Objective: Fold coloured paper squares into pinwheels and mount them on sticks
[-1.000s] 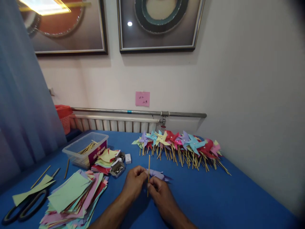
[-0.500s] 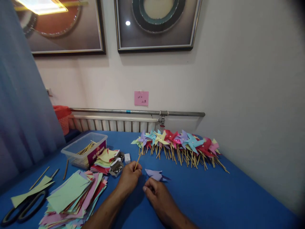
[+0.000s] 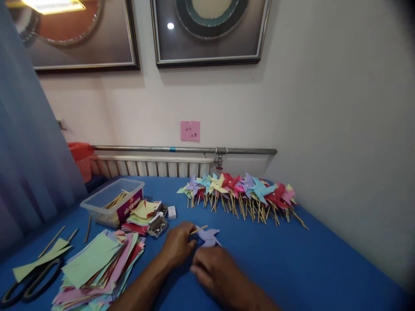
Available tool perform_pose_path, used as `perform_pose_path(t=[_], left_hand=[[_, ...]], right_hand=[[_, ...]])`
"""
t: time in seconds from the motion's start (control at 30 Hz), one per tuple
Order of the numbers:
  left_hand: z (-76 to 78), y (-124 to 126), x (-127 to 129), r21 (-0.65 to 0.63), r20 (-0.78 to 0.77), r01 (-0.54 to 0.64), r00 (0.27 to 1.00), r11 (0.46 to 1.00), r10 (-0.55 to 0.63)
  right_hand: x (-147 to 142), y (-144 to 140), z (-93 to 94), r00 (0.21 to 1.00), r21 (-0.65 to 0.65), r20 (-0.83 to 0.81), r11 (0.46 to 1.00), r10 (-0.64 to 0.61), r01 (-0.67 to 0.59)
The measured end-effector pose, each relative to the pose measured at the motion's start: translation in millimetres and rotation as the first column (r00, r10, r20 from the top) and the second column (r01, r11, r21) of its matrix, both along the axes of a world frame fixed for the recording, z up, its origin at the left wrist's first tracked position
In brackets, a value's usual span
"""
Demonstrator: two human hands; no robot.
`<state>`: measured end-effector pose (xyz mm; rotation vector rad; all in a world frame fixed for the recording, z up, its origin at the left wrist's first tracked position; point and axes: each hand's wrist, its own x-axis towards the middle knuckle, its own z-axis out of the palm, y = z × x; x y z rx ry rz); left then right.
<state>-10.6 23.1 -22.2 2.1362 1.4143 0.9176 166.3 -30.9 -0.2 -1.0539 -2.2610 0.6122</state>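
My left hand is closed around a thin wooden stick, whose free end points right and slightly up. The stick's end lies over a purple paper pinwheel just in front of my hands; whether the two touch, I cannot tell. My right hand, a little blurred, has its fingers curled together at the pinwheel's near edge and grips it. Those fingers hide the lower part of the pinwheel.
Finished pinwheels on sticks lie in a row at the back right. To the left are a clear plastic box of sticks, small boxes of metal pins, a paper stack and scissors. A wall stands behind.
The stick has tipped from nearly upright to pointing right, over the pinwheel. The pinwheel has turned to show its face and shifted slightly left. Both hands are close together.
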Motion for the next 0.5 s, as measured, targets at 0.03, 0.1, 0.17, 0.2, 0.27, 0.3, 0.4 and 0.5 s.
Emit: perform_pose_path(t=[0.03,0.1,0.17,0.2,0.27,0.3,0.4,0.5], left_hand=[[-0.3,1,0,-0.015,-0.006,-0.01,1.0,1.0,0.01],[-0.2,3,-1,-0.1,0.022,-0.021,0.999,0.995,0.023],[1.1,2,-1,-0.204,0.097,-0.007,0.995,0.979,0.027],[2.3,1,0,-0.238,0.134,0.009,0.991,0.971,0.023],[5.8,-2,0,-0.256,0.176,0.072,0.984,0.964,-0.027],[8.1,-4,0,-0.261,0.185,0.112,0.981,0.959,-0.064],[17.4,-12,-1,-0.308,0.176,0.201,0.973,0.93,-0.152],[28.8,-20,-2,-0.25,0.026,0.193,0.981,0.949,-0.193]], right_hand=[[10,5,6.8,0.995,0.051,-0.046,0.995,-0.087,0.089],[32,20,17.5,0.928,0.103,-0.141,0.928,-0.344,0.359],[53,35,20.6,0.872,0.095,-0.087,0.867,-0.482,0.489],[60,41,19.1,0.871,0.077,-0.029,0.868,-0.49,0.491],[68,48,12.6,0.896,0.073,0.036,0.895,-0.443,0.44],[69,49,9.1,0.916,0.064,0.059,0.918,-0.396,0.392],[65,44,3.8,0.965,0.059,0.076,0.968,-0.25,0.246],[59,35,6.3,0.982,0.069,0.109,0.986,-0.156,0.149]])
